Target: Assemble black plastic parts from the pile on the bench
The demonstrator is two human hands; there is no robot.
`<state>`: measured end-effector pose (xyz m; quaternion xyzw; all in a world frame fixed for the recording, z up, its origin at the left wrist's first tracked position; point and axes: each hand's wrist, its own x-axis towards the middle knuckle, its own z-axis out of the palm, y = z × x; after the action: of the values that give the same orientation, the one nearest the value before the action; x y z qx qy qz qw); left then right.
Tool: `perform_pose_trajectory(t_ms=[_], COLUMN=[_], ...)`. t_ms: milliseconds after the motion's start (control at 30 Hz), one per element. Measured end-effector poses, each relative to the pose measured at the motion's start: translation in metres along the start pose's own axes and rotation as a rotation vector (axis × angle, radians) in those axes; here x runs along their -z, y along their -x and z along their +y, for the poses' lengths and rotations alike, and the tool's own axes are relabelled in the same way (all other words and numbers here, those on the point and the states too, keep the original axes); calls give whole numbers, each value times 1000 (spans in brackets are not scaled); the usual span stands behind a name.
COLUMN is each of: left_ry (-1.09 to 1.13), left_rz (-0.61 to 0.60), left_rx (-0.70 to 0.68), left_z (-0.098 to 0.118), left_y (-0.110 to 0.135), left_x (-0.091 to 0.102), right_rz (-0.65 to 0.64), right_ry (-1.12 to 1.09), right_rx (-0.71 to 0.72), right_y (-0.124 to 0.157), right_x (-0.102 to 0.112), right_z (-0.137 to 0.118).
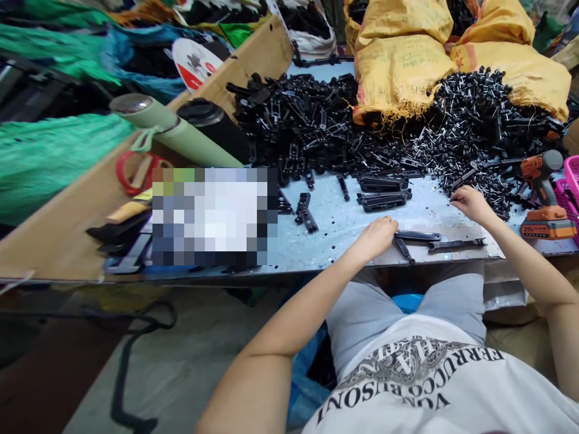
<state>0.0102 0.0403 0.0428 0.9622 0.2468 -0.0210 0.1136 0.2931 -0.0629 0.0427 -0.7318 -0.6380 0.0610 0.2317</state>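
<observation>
Person sat at a pale blue perforated metal worktable [335, 232], both bare forearms out over it. Left hand [377, 236] lay palm-down at the near edge, fingers curled onto the end of a long flat black plastic strip [418, 235]; looked like a light grasp, though the fingertips were hidden under the hand. A second, shorter black strip [404, 250] angled out from under the same hand, touching the first. A third black bar with a forked end [456, 244] lay just right of them, near the table edge, untouched. Right hand [470, 202] reached to the fringe of the big heap of small black parts with silver pins [470, 120], fingers pinched together at the heap's edge; could not tell whether it had a piece between them. Two stacked bundles of black strips [383, 191] sat between the hands and the heap of loose black plastic clips [298, 123]. Orange-and-black cordless drill [545, 190] stood right of the right hand, near a pink basket [572, 172] at the frame edge. Yellow woven sacks [402, 54] slumped behind the heaps. Green cylindrical flask [174, 129] lay tilted at left, by red-handled scissors [136, 172].
</observation>
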Motion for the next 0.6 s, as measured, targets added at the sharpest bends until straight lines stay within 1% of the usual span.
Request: perform_pose_trajectory(t_ms=[67, 100, 167, 233, 267, 333, 400, 433, 500, 567, 600], left_ry=[-28, -24, -7, -6, -14, -38, -69, -84, -103, -118, -133], left_rz=[5, 32, 129, 274, 351, 484, 568, 586, 582, 556, 553], left_rx=[-27, -31, -14, -14, -42, -160, -279, -319, -372, -367, -335], left_z=[4, 5, 6, 4, 1, -6, -13, -17, -22, -24, -23], left_y=[-1, -1, 0, 2, 3, 6, 8, 9, 9, 9, 10], left_x=[1, -2, -12, -29, -38, -55, -65, -68, -70, -69, -69], right_rz=[13, 20, 44, 81, 106, 155, 179, 176, 163, 160, 166], right_ry=[-99, -140, -213, -247, -249, -234, -197, -169, -98, -39, -23], right_rx=[28, 41, 71, 112, 133, 170, 210, 231, 279, 335, 366], right_y=[14, 22, 35, 46, 50, 56, 60, 62, 65, 69, 70], right_x=[-1, -3, -10, -19, -24, -32, -37, -39, -39, -40, -40], right_z=[-10, -15, -25, -32, -35, -38, -39, -39, -39, -38, -38])
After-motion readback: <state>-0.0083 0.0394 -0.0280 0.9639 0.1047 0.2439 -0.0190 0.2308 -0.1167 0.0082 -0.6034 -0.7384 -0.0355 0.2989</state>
